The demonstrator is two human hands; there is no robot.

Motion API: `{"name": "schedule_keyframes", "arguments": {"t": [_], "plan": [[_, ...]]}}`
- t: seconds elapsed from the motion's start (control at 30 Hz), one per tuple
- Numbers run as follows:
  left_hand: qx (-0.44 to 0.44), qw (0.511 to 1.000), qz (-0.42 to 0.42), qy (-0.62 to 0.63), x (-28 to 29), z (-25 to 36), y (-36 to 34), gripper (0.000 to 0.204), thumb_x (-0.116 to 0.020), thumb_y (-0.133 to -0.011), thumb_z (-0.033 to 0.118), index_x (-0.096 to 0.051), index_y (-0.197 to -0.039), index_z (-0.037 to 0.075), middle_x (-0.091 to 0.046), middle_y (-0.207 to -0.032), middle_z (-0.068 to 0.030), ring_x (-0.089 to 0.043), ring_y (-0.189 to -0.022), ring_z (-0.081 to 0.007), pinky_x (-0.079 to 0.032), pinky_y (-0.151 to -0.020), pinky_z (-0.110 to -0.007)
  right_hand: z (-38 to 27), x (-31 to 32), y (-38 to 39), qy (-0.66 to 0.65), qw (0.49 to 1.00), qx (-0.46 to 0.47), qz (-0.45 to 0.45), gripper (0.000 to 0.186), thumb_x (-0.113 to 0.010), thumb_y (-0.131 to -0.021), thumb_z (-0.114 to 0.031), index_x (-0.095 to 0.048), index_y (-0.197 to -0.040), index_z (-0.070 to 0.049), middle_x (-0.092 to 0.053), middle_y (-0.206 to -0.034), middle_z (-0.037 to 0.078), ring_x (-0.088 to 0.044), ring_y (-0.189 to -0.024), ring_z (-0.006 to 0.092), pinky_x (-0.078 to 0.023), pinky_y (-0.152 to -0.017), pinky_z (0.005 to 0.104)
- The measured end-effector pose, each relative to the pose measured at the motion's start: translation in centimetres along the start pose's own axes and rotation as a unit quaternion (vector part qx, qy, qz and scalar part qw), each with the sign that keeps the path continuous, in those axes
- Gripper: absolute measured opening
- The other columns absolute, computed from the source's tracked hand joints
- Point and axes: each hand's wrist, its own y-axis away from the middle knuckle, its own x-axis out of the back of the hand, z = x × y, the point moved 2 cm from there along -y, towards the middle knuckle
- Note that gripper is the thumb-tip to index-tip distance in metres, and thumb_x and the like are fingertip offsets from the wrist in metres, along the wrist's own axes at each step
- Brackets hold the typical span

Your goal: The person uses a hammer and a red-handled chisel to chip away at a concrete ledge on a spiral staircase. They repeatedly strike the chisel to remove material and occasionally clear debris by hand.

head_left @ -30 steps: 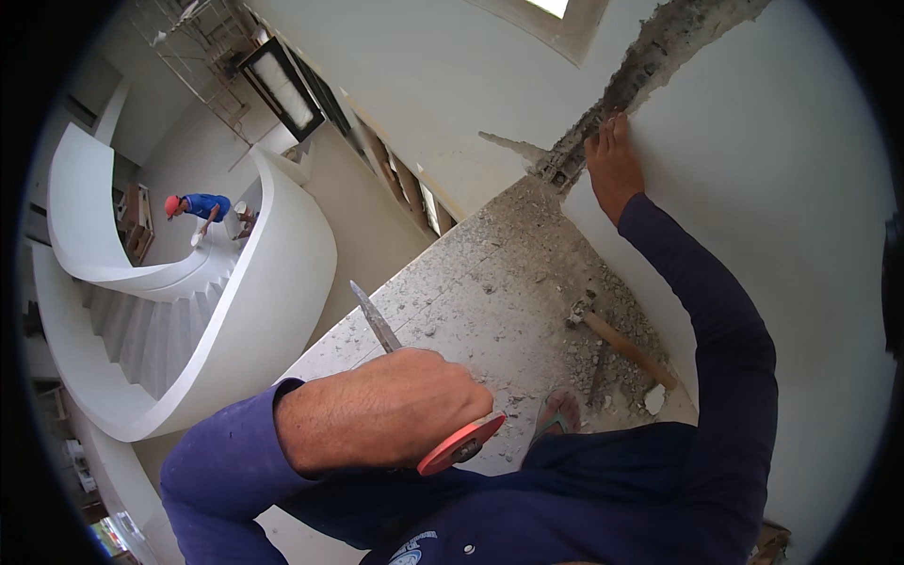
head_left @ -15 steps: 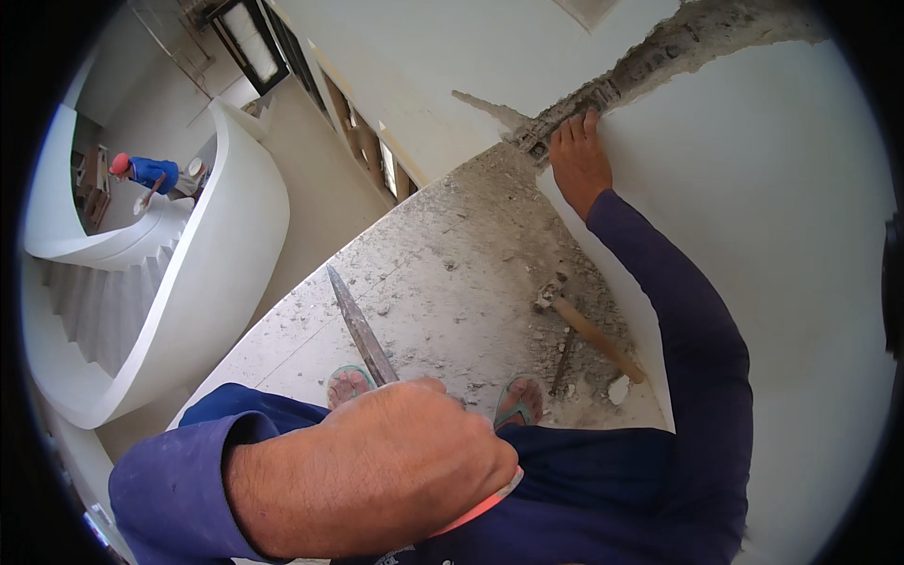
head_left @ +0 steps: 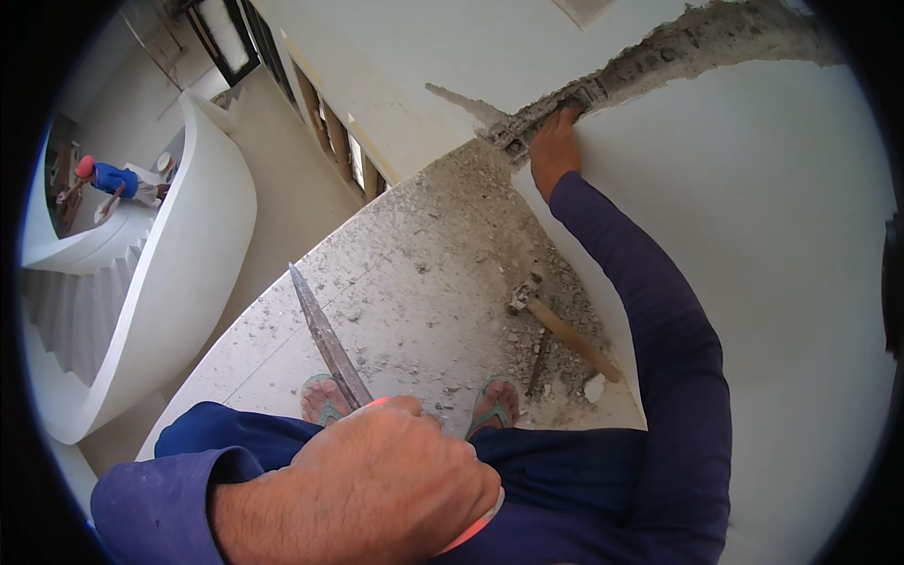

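Note:
My left hand (head_left: 377,476) is closed around the orange-guarded grip of a steel chisel (head_left: 325,339). Its pointed end slants up and away from me over the floor. At the far right, my right hand (head_left: 556,153) reaches to a rough channel (head_left: 650,64) broken into the white wall. Its fingers touch the channel's lower edge, with the fingertips partly hidden in the groove. No tool shows in that hand. Below it, a hammer (head_left: 573,341) with a wooden handle lies on the rubble-strewn floor (head_left: 414,273), beside a thin dark rod (head_left: 539,363).
A pale chunk (head_left: 594,387) lies near the hammer's handle. My sandalled feet stand on the ledge, whose edge (head_left: 254,306) drops off on the left. Beyond it curve a white stair wall (head_left: 202,207) and steps, where a person in blue (head_left: 115,179) bends over.
The view has shifted, moving the scene left in the picture. My right fingers reach deeper into the channel; the left hand still grips the chisel. The person on the stairs has moved an arm.

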Motion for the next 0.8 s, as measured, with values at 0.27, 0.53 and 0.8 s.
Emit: {"name": "schedule_keyframes", "arguments": {"t": [0.27,0.53,0.8], "plan": [[0.003,1.000,0.008,0.006,-0.8,0.1,0.5,0.032,-0.058,-0.103,0.025,-0.068,-0.081,0.004,-0.071,-0.077,-0.0187,-0.072,-0.083,-0.0333,-0.054,-0.089,-0.048,-5.5,-3.5,0.2,-0.102,0.979,0.048,0.168,0.042,-0.057,-0.101,-0.027,-0.065,-0.135,-0.002,-0.066,-0.131,0.020,-0.058,-0.127,0.0372,-0.032,-0.115,0.0626],[0.014,1.000,-0.006,0.008,-1.1,0.2,0.6,0.031,-0.058,-0.102,0.023,-0.068,-0.081,0.003,-0.073,-0.078,-0.0183,-0.072,-0.083,-0.0318,-0.053,-0.091,-0.044,-12.1,-4.0,3.0,-0.392,0.880,0.210,0.165,0.018,-0.060,-0.093,-0.012,-0.070,-0.103,-0.001,-0.074,-0.094,0.016,-0.073,-0.093,0.0320,-0.050,-0.096,0.0560],[0.032,0.990,0.135,-0.019,-2.0,0.9,0.9,0.013,-0.068,-0.079,0.012,-0.064,-0.067,0.011,-0.066,-0.064,-0.0094,-0.069,-0.065,-0.0245,-0.054,-0.065,-0.036,-11.6,-4.6,1.6,-0.532,0.829,0.123,0.120,0.039,-0.058,-0.094,-0.007,-0.057,-0.127,0.012,-0.058,-0.130,0.028,-0.074,-0.084,0.0323,-0.061,-0.071,0.0448]]}}
